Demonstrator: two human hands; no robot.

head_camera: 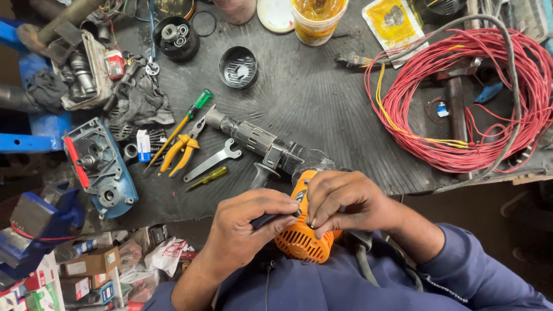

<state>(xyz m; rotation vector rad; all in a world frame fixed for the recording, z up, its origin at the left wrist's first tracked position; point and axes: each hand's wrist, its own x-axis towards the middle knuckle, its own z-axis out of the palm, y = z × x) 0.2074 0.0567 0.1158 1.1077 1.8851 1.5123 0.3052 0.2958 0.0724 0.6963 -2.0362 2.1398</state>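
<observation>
At the near table edge, the left hand is closed around a dark tool handle. The right hand curls over the orange power tool, fingertips pressing its housing. Bare black mat lies beyond. Far left, a black cup holds bearings; a yellow tub stands farther right.
</observation>
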